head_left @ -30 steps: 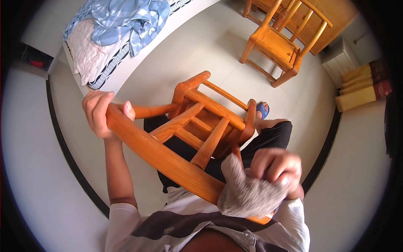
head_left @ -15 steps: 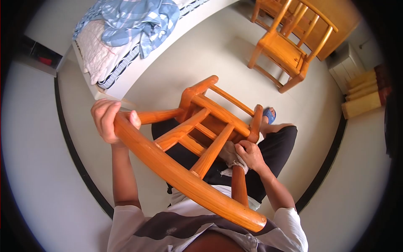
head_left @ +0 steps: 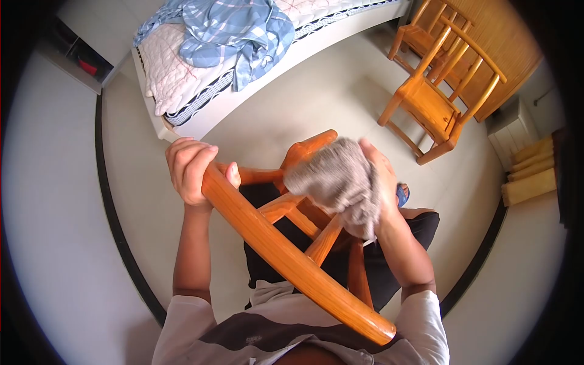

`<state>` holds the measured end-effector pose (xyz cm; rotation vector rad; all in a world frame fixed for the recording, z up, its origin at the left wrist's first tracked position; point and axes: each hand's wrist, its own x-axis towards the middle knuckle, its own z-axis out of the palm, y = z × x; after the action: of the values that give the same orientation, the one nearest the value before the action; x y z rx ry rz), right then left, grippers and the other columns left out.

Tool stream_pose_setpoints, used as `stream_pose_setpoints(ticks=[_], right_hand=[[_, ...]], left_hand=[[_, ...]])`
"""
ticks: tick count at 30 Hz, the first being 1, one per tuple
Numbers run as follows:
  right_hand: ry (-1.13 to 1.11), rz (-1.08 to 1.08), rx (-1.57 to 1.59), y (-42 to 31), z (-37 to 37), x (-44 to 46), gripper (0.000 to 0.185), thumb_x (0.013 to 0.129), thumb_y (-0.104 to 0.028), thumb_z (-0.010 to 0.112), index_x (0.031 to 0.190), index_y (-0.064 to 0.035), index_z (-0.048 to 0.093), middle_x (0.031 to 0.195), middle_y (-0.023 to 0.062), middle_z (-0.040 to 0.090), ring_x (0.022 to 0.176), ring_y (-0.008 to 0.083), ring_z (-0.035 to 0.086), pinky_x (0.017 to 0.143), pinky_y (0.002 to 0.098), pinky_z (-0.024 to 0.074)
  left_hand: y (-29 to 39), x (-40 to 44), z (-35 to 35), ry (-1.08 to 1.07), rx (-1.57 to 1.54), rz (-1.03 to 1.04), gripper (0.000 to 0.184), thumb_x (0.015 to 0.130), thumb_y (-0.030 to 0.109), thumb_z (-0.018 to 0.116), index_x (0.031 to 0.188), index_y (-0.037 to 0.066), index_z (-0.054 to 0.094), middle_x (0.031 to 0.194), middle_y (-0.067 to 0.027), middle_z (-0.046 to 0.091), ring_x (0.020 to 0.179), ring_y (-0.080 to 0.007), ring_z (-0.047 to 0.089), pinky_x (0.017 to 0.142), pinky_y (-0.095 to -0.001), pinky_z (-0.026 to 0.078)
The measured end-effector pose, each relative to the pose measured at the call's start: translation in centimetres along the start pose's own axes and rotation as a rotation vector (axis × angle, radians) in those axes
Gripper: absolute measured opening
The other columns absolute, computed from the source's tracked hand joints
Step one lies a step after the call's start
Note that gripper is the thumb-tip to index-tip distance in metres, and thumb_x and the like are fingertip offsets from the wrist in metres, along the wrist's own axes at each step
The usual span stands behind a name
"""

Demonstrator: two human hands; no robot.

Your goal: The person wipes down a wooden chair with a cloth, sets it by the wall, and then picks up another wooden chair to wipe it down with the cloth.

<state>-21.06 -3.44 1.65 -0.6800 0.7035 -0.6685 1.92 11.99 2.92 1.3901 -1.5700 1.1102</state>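
Note:
Tilted over my lap is an orange-brown wooden chair [head_left: 292, 255], its curved top rail running from upper left to lower right. My left hand [head_left: 193, 169] wraps around the rail's left end, thumb on the near side. A grey-brown cloth [head_left: 337, 179], slightly blurred, is gripped by my right hand [head_left: 382, 173] above the chair's spindles and seat. The cloth hides part of the seat and the back legs; whether it touches the wood I cannot tell.
A bed [head_left: 207, 125] with a blue plaid cloth [head_left: 243, 36] stands at upper left. Another wooden chair [head_left: 426, 103] is at upper right, beside a wood panel [head_left: 511, 48]. Yellow fabric [head_left: 530, 182] hangs near the right wall. A blue slipper [head_left: 403, 194] shows past my right hand.
My right hand has lifted the cloth from the right-hand spindle, up and forward over the chair. My left hand keeps its grip on the rail. The view has shifted slightly.

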Motion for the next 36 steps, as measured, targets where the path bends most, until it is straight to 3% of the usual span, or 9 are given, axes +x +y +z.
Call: stream_pose_setpoints(ticks=[4,7,10,14,17,19,23,28,36], right_hand=[[-0.498,-0.105,-0.201,2.3,4.9,2.9,0.025,0.098,-0.032,0.051,0.112,-0.0113,0.054,0.102,0.0006,0.055,0.096,0.0099,0.052,0.084,0.026,0.0453],[-0.961,-0.471,-0.566,8.0,6.6,5.9,0.043,0.088,-0.004,0.058,0.129,-0.0119,0.048,0.12,0.0088,0.047,0.113,0.0193,0.047,0.093,0.0303,0.0416],[-1.058,-0.437,-0.686,10.4,6.1,8.2,0.056,0.079,0.006,0.051,0.13,-0.0176,0.051,0.121,0.0144,0.049,0.115,0.0289,0.05,0.096,0.0365,0.0433],[-1.022,-0.547,-1.186,14.1,1.6,12.9,0.056,0.079,-0.006,0.06,0.132,-0.0216,0.05,0.117,0.0158,0.054,0.111,0.0339,0.053,0.096,0.039,0.044],[-0.885,-0.396,-1.525,14.4,-0.7,14.3,0.052,0.079,-0.017,0.069,0.129,-0.0191,0.054,0.11,0.0155,0.059,0.106,0.0338,0.056,0.091,0.0402,0.0468],[-0.807,-0.314,-1.722,14.3,-0.3,14.2,0.054,0.067,-0.035,0.076,0.116,-0.0216,0.061,0.11,0.0116,0.062,0.102,0.03,0.061,0.087,0.0396,0.0493],[-0.738,-0.304,-1.898,12.5,1.6,12.7,0.047,0.067,-0.038,0.076,0.109,-0.0222,0.064,0.105,0.0074,0.065,0.101,0.0253,0.062,0.084,0.0386,0.0504],[-0.922,-0.181,-2.168,10.8,3.9,12.0,0.031,0.083,-0.029,0.062,0.112,-0.0205,0.064,0.108,0.0029,0.067,0.103,0.0224,0.064,0.083,0.0383,0.051],[-0.728,0.032,-2.019,9.6,-1.5,13.7,0.031,0.083,-0.023,0.053,0.107,-0.0131,0.068,0.107,0.0098,0.068,0.101,0.0263,0.065,0.082,0.0404,0.0516]], left_hand=[[-0.3,-0.5,0.0,0.02,-0.003,0.014,0.028,0.079,0.025,0.068,0.094,0.003,0.058,0.082,-0.009,0.057,0.073,-0.0259,0.058,0.074,-0.0429,0.048],[-0.2,-0.3,0.3,0.046,-0.03,0.004,0.029,0.079,0.025,0.067,0.095,0.003,0.058,0.082,-0.0096,0.057,0.073,-0.0258,0.058,0.074,-0.0431,0.048],[-0.2,-0.5,-0.3,0.034,-0.015,0.008,0.03,0.08,0.026,0.067,0.096,0.003,0.057,0.082,-0.0099,0.057,0.073,-0.0253,0.058,0.074,-0.0434,0.048],[0.0,-0.5,-0.5,0.012,-0.019,0.015,0.03,0.081,0.024,0.063,0.099,0.001,0.056,0.084,-0.012,0.057,0.076,-0.0262,0.057,0.075,-0.0453,0.049],[-0.1,-0.2,-0.1,-0.013,0.007,0.03,0.03,0.082,0.023,0.062,0.099,0.001,0.055,0.085,-0.0122,0.056,0.078,-0.0264,0.056,0.076,-0.0457,0.049],[-0.2,-0.2,0.2,0.003,-0.003,0.035,0.03,0.082,0.023,0.062,0.099,0.001,0.055,0.085,-0.0122,0.056,0.077,-0.0264,0.056,0.076,-0.0457,0.049],[-0.3,-0.2,0.1,-0.004,-0.005,0.048,0.029,0.082,0.023,0.062,0.1,0.0,0.055,0.086,-0.0123,0.056,0.077,-0.0265,0.056,0.076,-0.0459,0.05],[-0.1,0.3,0.3,-0.004,0.012,0.039,0.029,0.082,0.024,0.063,0.099,0.001,0.055,0.083,-0.0113,0.056,0.076,-0.0264,0.055,0.075,-0.0448,0.049],[-0.1,0.1,0.1,-0.014,-0.037,0.03,0.03,0.08,0.02,0.066,0.099,0.0,0.055,0.086,-0.0128,0.056,0.078,-0.0283,0.056,0.074,-0.0444,0.049]])
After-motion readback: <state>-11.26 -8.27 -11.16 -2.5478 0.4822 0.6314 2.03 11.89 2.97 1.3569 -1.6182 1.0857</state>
